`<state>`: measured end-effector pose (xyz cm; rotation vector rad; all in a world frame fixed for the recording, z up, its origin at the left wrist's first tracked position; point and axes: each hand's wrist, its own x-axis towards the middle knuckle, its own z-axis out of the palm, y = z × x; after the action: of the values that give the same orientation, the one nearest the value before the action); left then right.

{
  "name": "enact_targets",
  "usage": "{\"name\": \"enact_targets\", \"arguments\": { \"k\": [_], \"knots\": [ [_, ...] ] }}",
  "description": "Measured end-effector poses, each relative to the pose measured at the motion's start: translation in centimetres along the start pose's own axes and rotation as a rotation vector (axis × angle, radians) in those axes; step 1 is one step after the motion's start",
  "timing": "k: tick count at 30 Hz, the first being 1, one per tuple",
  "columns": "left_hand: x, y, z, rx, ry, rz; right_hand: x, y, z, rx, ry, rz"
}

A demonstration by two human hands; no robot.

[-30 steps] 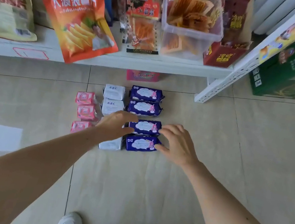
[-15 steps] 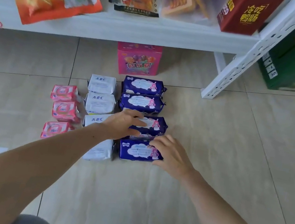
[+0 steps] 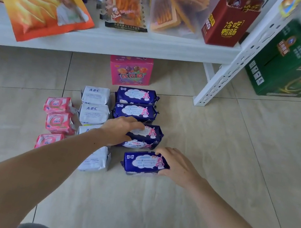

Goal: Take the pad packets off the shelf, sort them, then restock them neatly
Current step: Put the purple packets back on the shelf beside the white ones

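Floor tiles carry sorted packets. Since a moment ago, left hand [image 3: 120,130] has lifted the third blue packet [image 3: 147,137] (curled grip); right hand [image 3: 178,167] grips the nearest blue packet [image 3: 145,163]. Restocking appears underway.
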<state>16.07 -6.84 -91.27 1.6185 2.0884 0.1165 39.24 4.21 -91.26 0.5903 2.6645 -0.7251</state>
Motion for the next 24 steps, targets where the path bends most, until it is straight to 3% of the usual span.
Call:
{"name": "enact_targets", "arguments": {
  "k": [7, 24],
  "knots": [
    [-4.8, 5.1, -11.4, -0.164, 0.015, 0.007, -6.4, -5.1, -11.4, 0.0, -0.021, 0.054],
    [-22.6, 23.9, -55.9, -0.112, 0.112, 0.057, -25.9, -26.5, -56.2, -0.038, -0.005, -0.023]
  ]
}}
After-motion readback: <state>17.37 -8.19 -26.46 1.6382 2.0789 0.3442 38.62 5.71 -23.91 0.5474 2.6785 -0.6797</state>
